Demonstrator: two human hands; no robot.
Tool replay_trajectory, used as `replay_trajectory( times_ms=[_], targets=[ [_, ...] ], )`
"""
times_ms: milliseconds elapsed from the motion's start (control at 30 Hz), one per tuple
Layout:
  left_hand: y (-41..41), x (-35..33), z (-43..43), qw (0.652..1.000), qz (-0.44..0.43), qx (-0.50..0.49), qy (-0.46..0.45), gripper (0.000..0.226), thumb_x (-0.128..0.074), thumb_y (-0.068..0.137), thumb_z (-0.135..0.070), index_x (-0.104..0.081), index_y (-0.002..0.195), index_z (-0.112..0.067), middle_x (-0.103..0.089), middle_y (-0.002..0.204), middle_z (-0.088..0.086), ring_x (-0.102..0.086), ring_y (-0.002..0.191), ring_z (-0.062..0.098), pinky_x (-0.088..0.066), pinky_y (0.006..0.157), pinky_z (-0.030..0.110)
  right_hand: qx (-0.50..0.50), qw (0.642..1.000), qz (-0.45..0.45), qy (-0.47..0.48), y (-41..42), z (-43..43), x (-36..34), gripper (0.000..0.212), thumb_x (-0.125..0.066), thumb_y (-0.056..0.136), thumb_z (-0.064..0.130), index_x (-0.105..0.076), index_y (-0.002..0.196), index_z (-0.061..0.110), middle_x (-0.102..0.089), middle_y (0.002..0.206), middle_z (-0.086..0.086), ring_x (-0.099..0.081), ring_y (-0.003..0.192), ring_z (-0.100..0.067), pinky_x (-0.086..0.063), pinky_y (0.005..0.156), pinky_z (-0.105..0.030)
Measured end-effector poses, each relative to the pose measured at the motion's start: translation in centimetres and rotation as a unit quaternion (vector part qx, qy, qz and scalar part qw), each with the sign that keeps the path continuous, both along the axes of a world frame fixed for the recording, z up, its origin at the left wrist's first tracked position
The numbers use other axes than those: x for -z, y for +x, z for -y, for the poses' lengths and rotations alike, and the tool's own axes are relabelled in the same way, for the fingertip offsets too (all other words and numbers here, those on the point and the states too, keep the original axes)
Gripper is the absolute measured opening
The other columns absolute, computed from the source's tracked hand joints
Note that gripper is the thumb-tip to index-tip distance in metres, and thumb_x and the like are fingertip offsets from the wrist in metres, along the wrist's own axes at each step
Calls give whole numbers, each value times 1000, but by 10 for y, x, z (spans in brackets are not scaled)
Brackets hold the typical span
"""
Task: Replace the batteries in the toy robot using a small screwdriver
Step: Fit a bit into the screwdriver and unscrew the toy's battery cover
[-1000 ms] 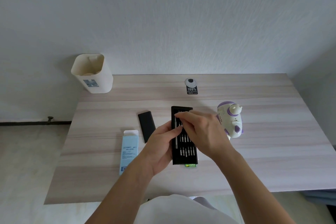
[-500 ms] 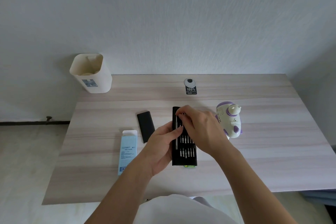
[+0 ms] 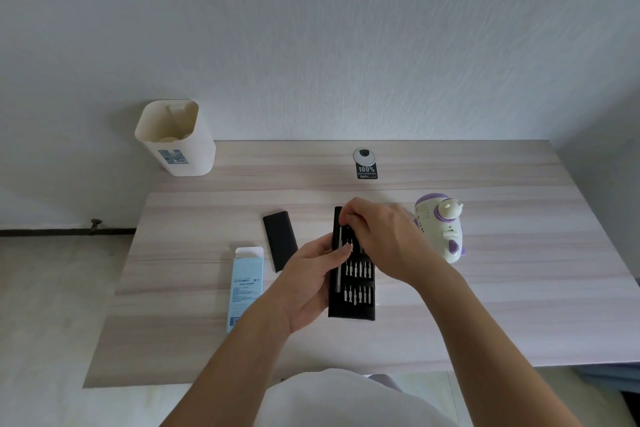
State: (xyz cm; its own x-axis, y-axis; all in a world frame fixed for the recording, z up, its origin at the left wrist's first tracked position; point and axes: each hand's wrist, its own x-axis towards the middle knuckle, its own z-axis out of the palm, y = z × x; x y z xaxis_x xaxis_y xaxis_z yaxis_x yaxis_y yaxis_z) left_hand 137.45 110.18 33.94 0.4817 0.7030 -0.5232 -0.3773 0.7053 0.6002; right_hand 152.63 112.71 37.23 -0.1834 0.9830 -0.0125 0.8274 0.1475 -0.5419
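Bench (image 3: 485, 305): pale wood-grain, set against a white wall.
Kit tray (image 3: 353, 310): black, mid-bench, long axis running away from the person.
Screwdriver (image 3: 338, 279): silver, lying along the tray's left side.
Left hand (image 3: 308, 281): grips the tray's left edge.
Right hand (image 3: 384, 243): fingertips apparently pinch the screwdriver's far end.
Toy robot (image 3: 441, 229): just right of the right hand, which is the nearer one.

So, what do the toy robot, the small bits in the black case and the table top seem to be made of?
The toy robot looks like white and purple plastic: smooth, slightly shiny, with moulded round shapes. The bits in the black case are probably metal, silvery and bright. The table top shows pale wood grain with a matt finish; solid wood or laminate, I cannot tell.
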Motion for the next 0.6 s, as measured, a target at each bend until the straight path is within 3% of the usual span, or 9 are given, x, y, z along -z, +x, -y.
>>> replay_trajectory(
  times_ms=[100,333,467,600],
  targets=[
    [-1,2,-3,1000,-7,0,4,30,-55,96,-12,-64,125,-5,-71,108,16,-69,99,30,-57,86,46,-14,998,43,38,-3,2,-1,21,-47,102,23,-67,105,19,-73,88,1,-64,75,-23,-48,65,-33],
    [-5,3,-9,1000,-6,1,6,32,-55,96,-9,-61,127,-2,-69,109,17,-66,101,31,-56,90,49,-48,999,23,8,-1,-5,-9,21,-48,101,21,-68,98,22,-58,70,11,-50,60,-12,-42,59,-30],
    [-5,2,-10,1000,8,-3,12,30,-52,97,-9,-61,125,-1,-70,105,18,-69,95,29,-55,92,50,-41,998,-48,-20,1,-8,-5,19,-50,99,18,-68,94,22,-52,56,19,-54,55,-2,-41,54,-17],
    [-4,3,-13,1000,4,-29,7,29,-48,102,-12,-63,126,-7,-72,112,17,-69,100,29,-54,94,52,60,972,-225,-44,14,-7,-1,12,-55,99,15,-67,99,19,-63,60,5,-57,47,-10,-45,46,-23]
  ],
)
